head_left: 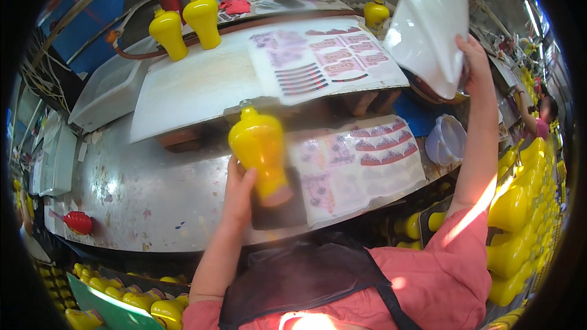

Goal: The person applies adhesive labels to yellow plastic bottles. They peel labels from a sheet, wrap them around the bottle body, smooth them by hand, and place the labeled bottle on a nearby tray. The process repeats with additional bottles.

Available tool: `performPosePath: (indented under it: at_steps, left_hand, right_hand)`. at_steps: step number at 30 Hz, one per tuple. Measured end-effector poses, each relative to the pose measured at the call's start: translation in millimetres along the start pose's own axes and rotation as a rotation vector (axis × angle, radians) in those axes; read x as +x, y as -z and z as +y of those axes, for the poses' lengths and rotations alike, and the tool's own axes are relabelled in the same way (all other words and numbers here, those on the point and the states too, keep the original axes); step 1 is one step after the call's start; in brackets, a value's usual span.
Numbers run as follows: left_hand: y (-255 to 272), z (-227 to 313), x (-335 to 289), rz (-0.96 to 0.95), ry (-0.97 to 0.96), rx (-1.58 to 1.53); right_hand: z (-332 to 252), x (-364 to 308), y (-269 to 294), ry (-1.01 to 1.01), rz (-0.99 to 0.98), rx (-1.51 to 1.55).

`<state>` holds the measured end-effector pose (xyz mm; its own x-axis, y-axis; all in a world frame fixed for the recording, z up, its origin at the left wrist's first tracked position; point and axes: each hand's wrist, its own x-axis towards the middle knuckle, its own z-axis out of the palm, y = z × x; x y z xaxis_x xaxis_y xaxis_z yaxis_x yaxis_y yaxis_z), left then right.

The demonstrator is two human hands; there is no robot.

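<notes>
My left hand [240, 186] is closed round the lower side of a glossy yellow vase-shaped bottle [257, 140] with a narrow neck. It leans slightly over a dark pad [278, 214] on the metal table; whether its base touches the pad I cannot tell. Up at the right, my right hand [472, 64] grips the edge of a large, glossy white sheet [425, 24], which hangs bent in the air. Right of the bottle lies a decal sheet [388, 177] with purple and dark red patterns. Another printed decal sheet [330, 64] rests on the raised white board [195, 95].
Two yellow bottles [202, 18] stand on the board's far left. A white tub [113, 91] sits left of it, and a lilac bucket [445, 140] at the right. A red squeeze bulb [78, 222] lies front left. Many yellow bottles [520, 208] crowd the right side; a co-worker [544, 116] is beyond.
</notes>
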<state>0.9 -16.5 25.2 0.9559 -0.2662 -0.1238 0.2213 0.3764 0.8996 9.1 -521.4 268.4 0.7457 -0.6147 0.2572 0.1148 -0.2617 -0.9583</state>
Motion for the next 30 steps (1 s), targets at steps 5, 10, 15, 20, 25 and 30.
performPosePath:
  at_steps: [5,10,15,20,25,30]
  left_hand:
    - [-1,-3,-1,0.002,-0.031,0.002]
    - [0,-5,2,0.008,-0.019,0.038]
    - [0,-6,4,0.022,0.013,0.016]
    - [0,-6,3,0.021,0.012,0.012]
    - [-2,-3,0,0.036,0.01,0.064]
    - [-2,0,0,0.036,0.015,0.083]
  right_hand:
    - [29,53,118,0.085,0.354,0.073]
    - [39,97,201,0.162,0.588,0.239]
    - [51,73,162,0.102,0.471,0.203]
    - [95,0,19,0.194,-0.185,-0.487]
    - [143,-39,-93,0.34,-0.467,-0.805]
    - [146,-36,-126,0.409,-0.382,-1.241]
